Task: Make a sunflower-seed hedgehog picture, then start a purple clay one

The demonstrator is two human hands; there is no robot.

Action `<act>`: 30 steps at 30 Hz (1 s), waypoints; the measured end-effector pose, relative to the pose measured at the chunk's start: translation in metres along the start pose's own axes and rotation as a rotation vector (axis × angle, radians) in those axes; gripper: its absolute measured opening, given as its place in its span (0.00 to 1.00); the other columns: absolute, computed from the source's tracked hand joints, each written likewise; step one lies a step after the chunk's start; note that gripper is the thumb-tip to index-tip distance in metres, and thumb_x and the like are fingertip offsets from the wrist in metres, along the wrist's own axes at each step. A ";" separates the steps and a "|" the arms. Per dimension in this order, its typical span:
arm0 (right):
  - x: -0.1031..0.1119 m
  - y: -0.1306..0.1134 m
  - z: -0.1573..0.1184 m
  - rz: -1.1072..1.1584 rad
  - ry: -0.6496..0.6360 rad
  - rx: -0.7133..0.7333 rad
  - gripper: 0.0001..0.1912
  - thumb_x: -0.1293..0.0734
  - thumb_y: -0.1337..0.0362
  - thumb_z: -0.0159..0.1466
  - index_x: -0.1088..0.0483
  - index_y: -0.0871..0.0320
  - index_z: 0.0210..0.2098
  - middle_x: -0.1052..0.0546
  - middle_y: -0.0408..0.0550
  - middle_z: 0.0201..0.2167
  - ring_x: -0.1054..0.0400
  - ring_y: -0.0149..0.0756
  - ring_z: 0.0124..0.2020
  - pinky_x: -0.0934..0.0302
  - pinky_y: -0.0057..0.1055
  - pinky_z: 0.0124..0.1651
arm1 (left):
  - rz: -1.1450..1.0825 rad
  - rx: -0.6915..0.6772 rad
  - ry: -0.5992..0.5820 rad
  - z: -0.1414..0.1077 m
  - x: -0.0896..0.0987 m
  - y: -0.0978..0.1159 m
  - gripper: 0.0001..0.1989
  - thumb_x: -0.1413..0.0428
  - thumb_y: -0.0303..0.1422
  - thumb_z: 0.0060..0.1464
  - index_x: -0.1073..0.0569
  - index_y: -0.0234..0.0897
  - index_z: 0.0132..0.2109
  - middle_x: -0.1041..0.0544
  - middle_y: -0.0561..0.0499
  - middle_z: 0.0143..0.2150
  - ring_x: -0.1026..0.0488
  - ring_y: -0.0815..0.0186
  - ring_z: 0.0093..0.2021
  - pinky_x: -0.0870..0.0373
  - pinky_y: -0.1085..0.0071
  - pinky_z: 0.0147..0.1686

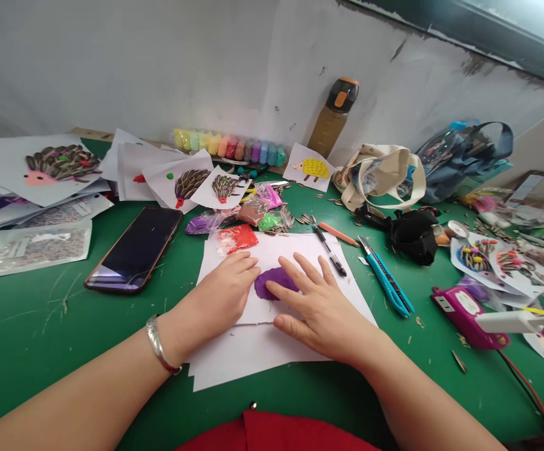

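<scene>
A flattened purple piece of modelling clay (272, 283) lies on the upper of some white paper sheets (225, 369). Spread over it, my right hand (314, 307) presses the clay with its fingertips; the fingers are apart. My left hand (222, 288) rests on the paper at the clay's left edge. Its fingers are slightly bent and side by side, with the thumb hidden, and no held object shows. Just beyond the left fingers is a bag of red clay (237, 238). A black pen (329, 250) lies on the paper to the right.
A phone (135, 250) is at left, near papers with seed hedgehogs (62, 164). A teal utility knife (385, 275) and orange tool (339, 234) lie right, before a black strap bundle (413, 235). Behind stand a bottle (333, 119) and clay packets (229, 147). A magenta device (469, 316) sits farther right.
</scene>
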State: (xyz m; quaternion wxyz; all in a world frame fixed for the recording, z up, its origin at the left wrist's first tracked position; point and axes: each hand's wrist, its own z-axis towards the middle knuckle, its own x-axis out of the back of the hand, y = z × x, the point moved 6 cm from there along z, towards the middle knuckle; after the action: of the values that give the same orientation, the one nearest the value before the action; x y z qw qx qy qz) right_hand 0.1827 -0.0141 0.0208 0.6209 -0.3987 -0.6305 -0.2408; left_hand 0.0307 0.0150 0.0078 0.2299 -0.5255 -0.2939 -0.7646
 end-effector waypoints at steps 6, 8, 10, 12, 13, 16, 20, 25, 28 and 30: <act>-0.004 -0.009 0.003 0.016 -0.012 0.037 0.31 0.47 0.41 0.69 0.41 0.44 0.67 0.51 0.51 0.73 0.64 0.61 0.72 0.70 0.70 0.66 | -0.008 0.015 0.015 -0.001 0.000 -0.001 0.19 0.55 0.22 0.61 0.28 0.29 0.56 0.26 0.39 0.58 0.34 0.54 0.62 0.33 0.52 0.61; -0.006 -0.010 0.004 0.022 -0.019 0.043 0.31 0.47 0.41 0.69 0.41 0.44 0.66 0.52 0.51 0.73 0.64 0.61 0.72 0.71 0.70 0.66 | -0.008 0.007 0.017 -0.001 0.000 0.000 0.19 0.55 0.22 0.61 0.28 0.29 0.55 0.26 0.39 0.58 0.34 0.54 0.61 0.33 0.52 0.62; -0.005 -0.011 0.005 0.028 -0.012 0.038 0.31 0.48 0.41 0.69 0.41 0.45 0.66 0.53 0.52 0.73 0.64 0.61 0.72 0.70 0.70 0.66 | -0.010 0.002 0.013 0.000 0.001 0.001 0.18 0.55 0.23 0.61 0.27 0.29 0.54 0.26 0.39 0.57 0.33 0.54 0.61 0.34 0.53 0.62; -0.005 -0.011 0.006 0.031 0.002 0.034 0.32 0.49 0.41 0.69 0.43 0.46 0.67 0.53 0.53 0.73 0.64 0.61 0.72 0.70 0.69 0.66 | -0.020 0.006 0.011 0.000 0.001 0.001 0.18 0.54 0.23 0.61 0.27 0.29 0.54 0.26 0.39 0.57 0.33 0.54 0.60 0.34 0.54 0.62; -0.004 -0.011 0.006 0.030 0.006 0.035 0.33 0.49 0.41 0.69 0.43 0.46 0.68 0.53 0.53 0.73 0.64 0.61 0.72 0.70 0.69 0.66 | -0.027 0.012 0.013 0.001 0.001 0.001 0.18 0.54 0.23 0.61 0.27 0.29 0.54 0.26 0.39 0.57 0.33 0.54 0.60 0.34 0.54 0.62; -0.004 -0.013 0.007 0.019 0.008 0.049 0.31 0.48 0.41 0.69 0.39 0.46 0.65 0.51 0.51 0.72 0.63 0.60 0.72 0.71 0.69 0.67 | -0.046 0.023 0.024 0.001 0.000 -0.001 0.19 0.54 0.23 0.61 0.28 0.30 0.56 0.26 0.39 0.58 0.33 0.53 0.61 0.34 0.52 0.62; -0.003 -0.014 0.007 0.013 0.010 0.064 0.29 0.46 0.42 0.69 0.36 0.45 0.63 0.48 0.50 0.72 0.63 0.60 0.72 0.72 0.69 0.67 | -0.063 0.017 0.019 0.000 0.001 0.000 0.19 0.54 0.23 0.61 0.27 0.29 0.55 0.26 0.39 0.57 0.33 0.54 0.60 0.33 0.52 0.62; -0.003 -0.012 0.006 0.022 0.022 0.037 0.30 0.48 0.41 0.69 0.40 0.44 0.65 0.51 0.52 0.73 0.63 0.60 0.72 0.70 0.69 0.66 | -0.036 0.010 0.020 -0.001 0.002 0.001 0.18 0.54 0.23 0.61 0.27 0.28 0.54 0.26 0.38 0.56 0.32 0.53 0.60 0.34 0.53 0.62; -0.005 -0.013 0.006 0.012 0.000 0.056 0.30 0.47 0.41 0.69 0.40 0.44 0.66 0.51 0.52 0.72 0.63 0.61 0.72 0.71 0.70 0.66 | -0.036 0.013 0.020 0.000 0.003 0.002 0.18 0.54 0.23 0.61 0.27 0.29 0.55 0.25 0.39 0.56 0.32 0.54 0.60 0.33 0.53 0.62; -0.005 -0.012 0.006 0.013 -0.015 0.062 0.31 0.48 0.40 0.69 0.40 0.43 0.66 0.51 0.51 0.73 0.63 0.60 0.72 0.70 0.70 0.66 | -0.038 0.013 0.020 0.001 0.004 0.002 0.18 0.54 0.23 0.61 0.26 0.30 0.54 0.25 0.39 0.56 0.32 0.54 0.60 0.33 0.53 0.61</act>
State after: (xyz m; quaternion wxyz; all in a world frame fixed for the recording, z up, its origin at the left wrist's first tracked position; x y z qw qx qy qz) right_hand 0.1690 -0.0174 0.0175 0.6298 -0.3851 -0.6395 -0.2144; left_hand 0.0314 0.0137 0.0125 0.2215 -0.5106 -0.3065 -0.7722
